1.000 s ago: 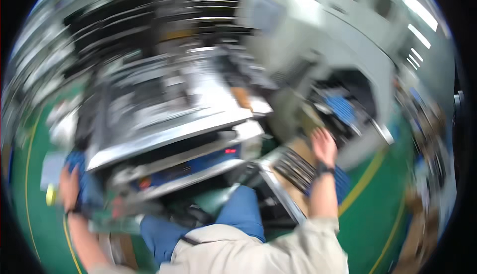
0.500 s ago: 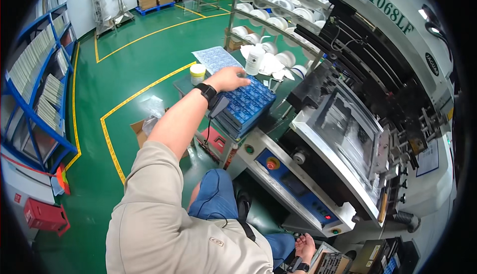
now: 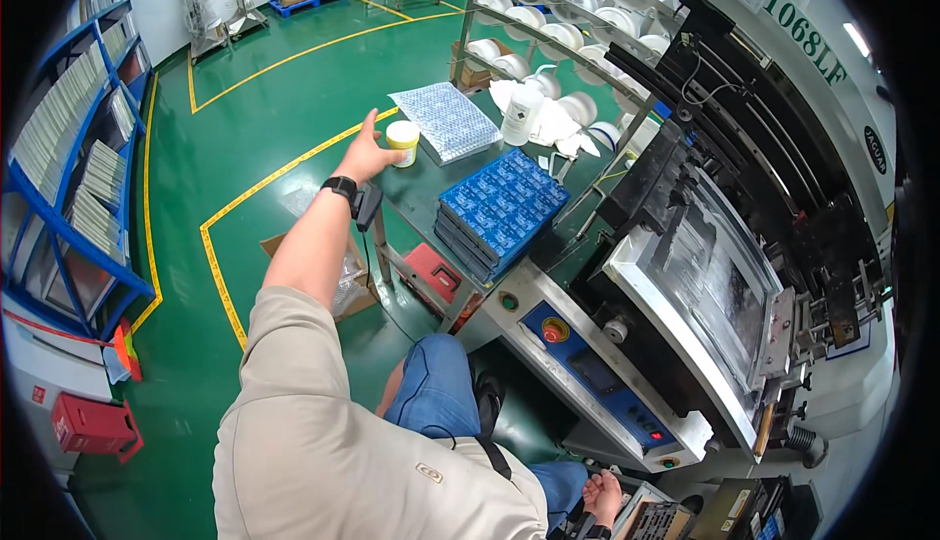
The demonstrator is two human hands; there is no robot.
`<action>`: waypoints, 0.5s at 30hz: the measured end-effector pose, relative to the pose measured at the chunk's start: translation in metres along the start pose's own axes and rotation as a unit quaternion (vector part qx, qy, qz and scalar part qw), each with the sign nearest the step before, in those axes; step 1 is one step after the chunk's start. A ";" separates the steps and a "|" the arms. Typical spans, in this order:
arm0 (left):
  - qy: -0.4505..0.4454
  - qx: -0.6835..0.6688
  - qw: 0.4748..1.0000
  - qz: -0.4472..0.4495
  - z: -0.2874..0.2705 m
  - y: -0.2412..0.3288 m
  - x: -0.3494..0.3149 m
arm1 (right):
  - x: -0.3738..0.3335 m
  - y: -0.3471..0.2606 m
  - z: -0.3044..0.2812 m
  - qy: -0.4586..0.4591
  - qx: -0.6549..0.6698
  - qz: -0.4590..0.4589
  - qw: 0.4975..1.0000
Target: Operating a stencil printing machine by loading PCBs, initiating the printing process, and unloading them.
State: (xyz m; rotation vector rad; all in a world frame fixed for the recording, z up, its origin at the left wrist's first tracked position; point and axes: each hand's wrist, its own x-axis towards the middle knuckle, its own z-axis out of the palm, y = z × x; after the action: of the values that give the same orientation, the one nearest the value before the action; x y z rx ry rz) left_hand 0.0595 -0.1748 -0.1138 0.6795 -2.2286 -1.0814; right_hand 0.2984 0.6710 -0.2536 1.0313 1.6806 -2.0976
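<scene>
My left hand (image 3: 370,156) is stretched forward with thumb and fingers apart, beside a small jar (image 3: 402,152) with a white lid and yellow body. The thumb reaches the jar's near side; I cannot tell whether it touches. Right of the jar lies a sheet of bubble wrap (image 3: 446,123). Nearer to me on the same table is a neat stack of blue circuit board panels (image 3: 503,199). Low in the picture, by my thigh, my right hand (image 3: 603,497) has its fingers curled in; anything inside them is too small to make out.
A white bottle (image 3: 522,115) and crumpled white wipes (image 3: 558,129) stand behind the stack on the dark table (image 3: 416,192). The printing machine's framed screen (image 3: 705,281) and control panel (image 3: 587,364) fill the right. A wire rack (image 3: 568,11) of white reels rises behind; a cardboard box (image 3: 357,300) sits below.
My left hand has moved left, from over the blue panels to beside the jar, uncovering the bubble wrap and stack. The whole view has shifted slightly. My right hand stays by my thigh.
</scene>
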 end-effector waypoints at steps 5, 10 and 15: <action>0.014 0.082 0.996 -0.018 0.015 0.007 -0.018 | -0.001 -0.017 0.033 0.018 -0.015 -0.006 1.000; 0.026 0.066 0.997 -0.016 0.020 0.019 -0.016 | 0.002 -0.021 0.035 0.010 -0.039 -0.023 0.999; 0.023 -0.048 0.996 0.072 0.020 0.070 0.003 | -0.001 -0.010 0.025 0.021 -0.050 -0.012 0.998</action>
State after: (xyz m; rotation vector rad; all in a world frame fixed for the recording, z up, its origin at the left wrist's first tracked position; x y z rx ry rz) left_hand 0.0301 -0.1285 -0.0665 0.4900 -2.1349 -1.0821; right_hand 0.2844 0.6506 -0.2437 1.0370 1.8069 -1.9958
